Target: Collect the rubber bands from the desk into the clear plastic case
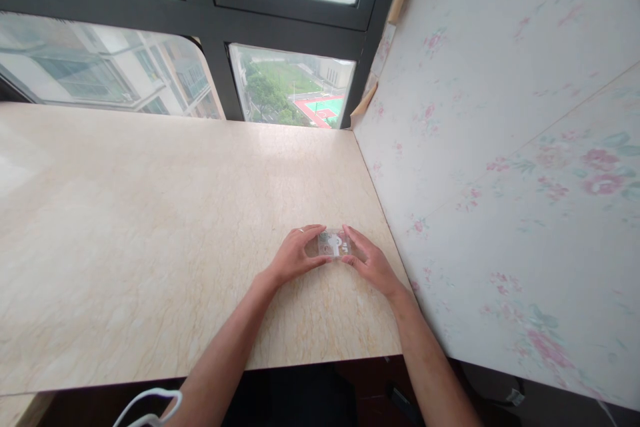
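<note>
A small clear plastic box with white printed shapes on it rests on the marble-patterned counter, toward its right end. My left hand grips the box's left side, thumb at the near edge and fingers at the far edge. On the opposite side, my right hand holds it the same way, fingertips against its far and near edges. What lies inside the box is too small to make out.
A wall with floral paper rises close to my right forearm. Dark window frames stand along the counter's back. The counter's front edge runs beneath my forearms, and a white cord loops at the lower left.
</note>
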`<state>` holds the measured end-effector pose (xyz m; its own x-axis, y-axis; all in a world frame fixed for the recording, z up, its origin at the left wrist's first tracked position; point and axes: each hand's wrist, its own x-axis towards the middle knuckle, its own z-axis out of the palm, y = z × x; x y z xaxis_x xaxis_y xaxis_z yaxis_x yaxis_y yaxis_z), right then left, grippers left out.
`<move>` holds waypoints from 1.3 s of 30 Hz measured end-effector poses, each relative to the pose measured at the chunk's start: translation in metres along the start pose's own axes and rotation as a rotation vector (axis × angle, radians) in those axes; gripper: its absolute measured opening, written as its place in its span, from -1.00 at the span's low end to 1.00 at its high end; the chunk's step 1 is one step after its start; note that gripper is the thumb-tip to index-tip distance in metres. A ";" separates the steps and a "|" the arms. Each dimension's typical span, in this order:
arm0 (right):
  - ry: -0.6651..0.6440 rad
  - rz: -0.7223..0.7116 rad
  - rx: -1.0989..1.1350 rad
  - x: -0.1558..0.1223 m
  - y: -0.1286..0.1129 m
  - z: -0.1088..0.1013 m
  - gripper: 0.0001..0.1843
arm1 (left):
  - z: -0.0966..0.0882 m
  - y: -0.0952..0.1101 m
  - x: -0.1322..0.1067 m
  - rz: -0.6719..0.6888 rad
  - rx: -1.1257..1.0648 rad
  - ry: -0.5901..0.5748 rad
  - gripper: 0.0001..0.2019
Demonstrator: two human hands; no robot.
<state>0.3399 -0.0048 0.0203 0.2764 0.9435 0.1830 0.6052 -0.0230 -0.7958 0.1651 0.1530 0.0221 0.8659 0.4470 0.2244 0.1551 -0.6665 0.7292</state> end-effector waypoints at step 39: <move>-0.103 0.144 -0.112 0.023 -0.031 -0.014 -0.26 | -0.002 0.011 0.003 -0.170 0.049 0.000 -0.31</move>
<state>0.3379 0.0130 0.0574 0.2919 0.9564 0.0075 0.6459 -0.1913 -0.7391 0.1684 0.1484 0.0317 0.8251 0.5559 0.1009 0.3221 -0.6096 0.7243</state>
